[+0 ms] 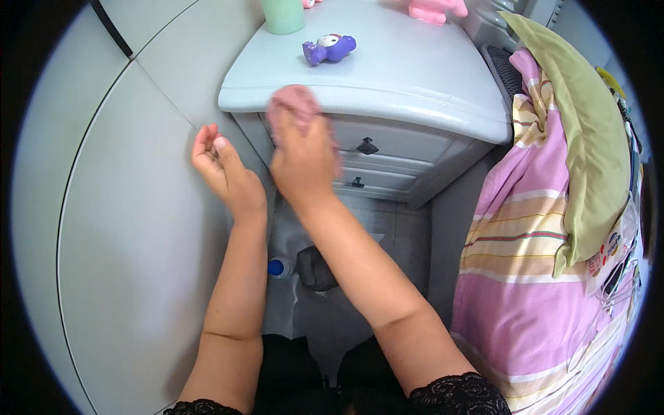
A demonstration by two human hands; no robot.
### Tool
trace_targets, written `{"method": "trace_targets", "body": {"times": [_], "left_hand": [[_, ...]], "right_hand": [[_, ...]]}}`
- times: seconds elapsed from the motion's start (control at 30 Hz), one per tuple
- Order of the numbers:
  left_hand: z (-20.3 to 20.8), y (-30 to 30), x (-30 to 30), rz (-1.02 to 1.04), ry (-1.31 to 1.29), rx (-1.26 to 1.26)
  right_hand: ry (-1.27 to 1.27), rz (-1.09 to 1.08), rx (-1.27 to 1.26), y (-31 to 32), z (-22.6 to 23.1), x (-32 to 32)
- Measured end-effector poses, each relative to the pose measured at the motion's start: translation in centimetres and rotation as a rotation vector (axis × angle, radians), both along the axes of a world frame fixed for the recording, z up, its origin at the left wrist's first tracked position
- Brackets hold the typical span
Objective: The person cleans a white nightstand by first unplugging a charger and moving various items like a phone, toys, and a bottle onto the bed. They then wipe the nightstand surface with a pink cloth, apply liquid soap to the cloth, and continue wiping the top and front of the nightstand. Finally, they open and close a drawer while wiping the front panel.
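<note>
A pink cloth point(294, 102) is gripped in my right hand point(306, 159), slightly smeared by motion, at the front left edge of a white nightstand point(415, 83). Part of the cloth hangs beside the hand, over the upper drawer point(401, 135). My left hand point(228, 176) is raised left of the nightstand, close to the pale cabinet panel. Its fingers curl loosely, with the thumb apart, and nothing shows in them. On the nightstand top lies a small purple figurine point(330, 49), beyond the cloth.
A light green cup point(283, 15) and a pink figurine point(437, 10) stand farther back on the nightstand. Smooth cabinet panels point(138, 228) rise at left. At right is a bed with striped pink bedding point(512, 256) and a green pillow point(581, 138). A blue-capped bottle point(279, 268) lies on the floor.
</note>
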State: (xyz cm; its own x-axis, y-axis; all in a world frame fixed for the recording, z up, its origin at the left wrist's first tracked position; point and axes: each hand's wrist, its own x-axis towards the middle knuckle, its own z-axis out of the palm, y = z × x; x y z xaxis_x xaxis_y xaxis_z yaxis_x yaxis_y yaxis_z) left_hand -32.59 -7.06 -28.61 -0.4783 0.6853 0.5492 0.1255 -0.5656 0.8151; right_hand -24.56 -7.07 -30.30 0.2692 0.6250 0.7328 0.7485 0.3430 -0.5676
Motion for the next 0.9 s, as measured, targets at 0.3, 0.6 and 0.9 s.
{"method": "trace_targets", "body": {"times": [0.3,0.6,0.9], "left_hand": [[-1.2,-1.6,-2.4,-0.113,-0.052,-0.034],[-3.7,-4.7,-3.1,-0.118,-0.07,-0.283],[-8.5,-5.3,-4.6,-0.285,0.09,-0.442]], "right_hand": [[0.135,0.325,-0.176,-2.3,-5.1,4.1],[-0.688,0.258,-0.002,2.2,-14.9,4.0],[-0.422,0.283,-0.331,-4.9,-17.6,8.0]]}}
